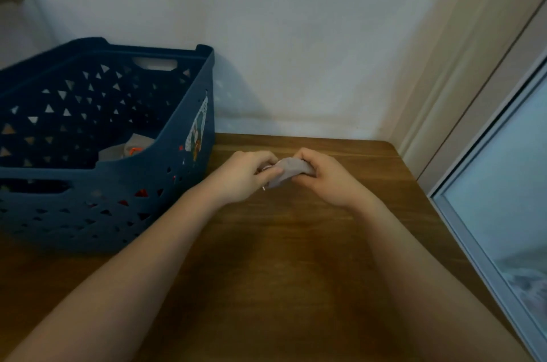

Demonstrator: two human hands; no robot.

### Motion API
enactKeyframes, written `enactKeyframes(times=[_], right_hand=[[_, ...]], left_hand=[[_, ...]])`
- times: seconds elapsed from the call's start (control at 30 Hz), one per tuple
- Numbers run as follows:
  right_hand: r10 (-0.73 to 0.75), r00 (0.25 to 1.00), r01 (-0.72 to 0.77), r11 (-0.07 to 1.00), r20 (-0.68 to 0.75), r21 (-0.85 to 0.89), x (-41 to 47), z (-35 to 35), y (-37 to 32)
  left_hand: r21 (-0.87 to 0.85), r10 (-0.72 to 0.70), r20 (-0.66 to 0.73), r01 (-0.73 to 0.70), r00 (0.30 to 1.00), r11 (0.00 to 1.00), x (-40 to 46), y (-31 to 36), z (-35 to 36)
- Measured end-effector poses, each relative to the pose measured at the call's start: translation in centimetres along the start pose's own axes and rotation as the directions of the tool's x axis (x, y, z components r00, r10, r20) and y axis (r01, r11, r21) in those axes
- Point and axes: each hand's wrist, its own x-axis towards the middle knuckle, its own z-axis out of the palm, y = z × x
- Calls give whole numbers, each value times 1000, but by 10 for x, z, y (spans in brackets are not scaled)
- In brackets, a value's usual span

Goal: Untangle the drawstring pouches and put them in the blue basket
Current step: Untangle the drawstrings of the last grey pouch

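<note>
Head view: both hands (242, 176) (328, 176) pinch a grey pouch (288, 172) lying left-right.

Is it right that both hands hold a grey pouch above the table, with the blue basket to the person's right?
Not quite. The head view shows the basket on the person's left, not right. The rest holds: the left hand and right hand both hold the grey pouch above the table.

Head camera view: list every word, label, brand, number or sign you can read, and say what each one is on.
No text here can be read.
Sticker on the right outer wall of the blue basket: a colourful picture; any lettering is too blurred to read.
Grey pouch held between both hands: no print visible.
Table and wall: no writing.
</note>
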Motion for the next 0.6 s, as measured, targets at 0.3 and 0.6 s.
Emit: enactKeyframes(times=[0.3,0.6], right_hand=[[54,997,-72,936,-59,-345,-3,-4,7],[111,983,-132,981,147,139,-21,-23,17]], left_hand=[[-256,-31,-69,13,997,967,-9,-6,-1],[-747,-261,-1,173,965,642,-1,-12,11]])
